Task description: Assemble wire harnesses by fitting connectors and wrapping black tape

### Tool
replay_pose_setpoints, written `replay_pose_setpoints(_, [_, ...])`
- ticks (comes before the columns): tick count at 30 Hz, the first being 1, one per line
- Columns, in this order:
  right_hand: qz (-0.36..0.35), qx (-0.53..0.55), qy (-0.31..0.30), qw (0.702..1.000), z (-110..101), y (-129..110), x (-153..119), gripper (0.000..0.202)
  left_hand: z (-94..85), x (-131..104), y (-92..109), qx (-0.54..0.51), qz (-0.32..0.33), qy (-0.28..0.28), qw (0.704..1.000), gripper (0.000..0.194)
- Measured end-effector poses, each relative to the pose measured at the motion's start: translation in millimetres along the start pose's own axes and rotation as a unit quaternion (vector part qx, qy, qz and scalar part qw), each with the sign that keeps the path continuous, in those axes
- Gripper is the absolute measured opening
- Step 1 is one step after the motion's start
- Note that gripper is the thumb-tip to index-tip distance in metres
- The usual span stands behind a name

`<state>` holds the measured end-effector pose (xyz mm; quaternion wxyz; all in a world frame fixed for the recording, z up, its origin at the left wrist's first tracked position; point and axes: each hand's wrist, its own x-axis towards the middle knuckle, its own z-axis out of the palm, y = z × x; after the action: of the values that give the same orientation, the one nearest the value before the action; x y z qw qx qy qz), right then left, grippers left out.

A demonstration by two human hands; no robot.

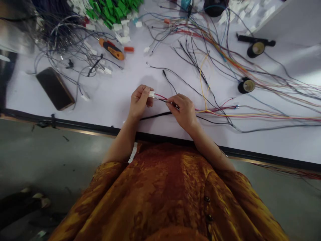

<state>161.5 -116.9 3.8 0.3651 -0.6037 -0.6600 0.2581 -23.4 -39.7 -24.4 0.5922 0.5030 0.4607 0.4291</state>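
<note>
Near the table's front edge, my left hand (140, 100) is closed on a small white connector (151, 94), held between thumb and fingers. A red wire (160, 96) runs from the connector toward the right. My right hand (183, 108) pinches a black wire (163, 100) whose metal terminal end points at the connector; whether the tip sits inside it I cannot tell. Beneath both hands a thicker black sleeved cable (156, 115) lies on the table. Red, yellow and black wires (218, 109) extend rightward from beside my right hand.
Tangled wires with an orange-black screwdriver (112, 50) and a dark phone (55, 88) lie on the left. Green connectors (112, 10) are heaped at the back. Tape rolls (247, 85) and long wire bundles (233, 63) spread across the right. The table's dark front edge (87, 130) runs close to my forearms.
</note>
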Motion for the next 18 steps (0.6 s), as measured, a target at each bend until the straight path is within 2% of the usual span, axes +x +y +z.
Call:
replay_pose_setpoints(4, [-0.002, 0.015, 0.014, 1.0, 0.6, 1.2, -0.3, 0.011, -0.1, 0.2, 0.7, -0.028, -0.024, -0.003, 0.999, 0.04])
replay_pose_setpoints(12, [0.0, 0.015, 0.004, 1.0, 0.4, 0.6, -0.6, 0.012, -0.8, 0.1, 0.5, -0.042, -0.04, 0.003, 0.998, 0.047])
replay_pose_setpoints(18, [0.015, 0.083, 0.039, 0.996, -1.4, 0.0, 0.1, 0.012, -4.9, 1.8, -3.4, -0.059, -0.025, -0.022, 0.998, 0.036])
